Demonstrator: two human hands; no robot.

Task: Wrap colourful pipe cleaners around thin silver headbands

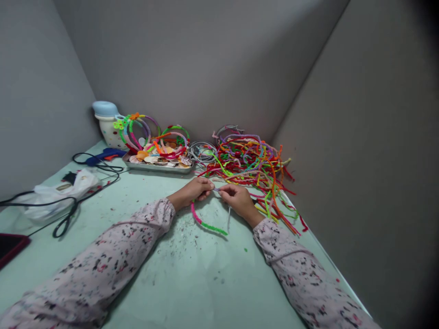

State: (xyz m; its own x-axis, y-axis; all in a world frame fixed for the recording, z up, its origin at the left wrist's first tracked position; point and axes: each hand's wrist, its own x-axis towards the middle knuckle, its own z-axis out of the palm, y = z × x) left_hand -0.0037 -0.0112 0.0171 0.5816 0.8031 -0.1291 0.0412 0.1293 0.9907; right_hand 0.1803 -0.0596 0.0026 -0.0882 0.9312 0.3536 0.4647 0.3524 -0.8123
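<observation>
Near the middle of the pale green table (192, 283), my left hand (199, 188) pinches one end of a short greyish-purple piece (216, 189). My right hand (236, 196) pinches its other end, so the two hands are a small gap apart. A wrapped band (196, 214), pink then green, hangs from under my left hand and curves right along the tabletop; its upper part is hidden by the hand. Below my right fingers a thin pale strand (229, 217) hangs down.
Behind my hands stands a metal tray (157, 168) of shells and colourful hoops. A tangled heap of fuzzy stems (250, 157) lies at back right. Leftward are a blue-lidded cup (109, 130), blue glue gun (104, 156), black cable (73, 210), plastic bag (51, 196) and phone (12, 249).
</observation>
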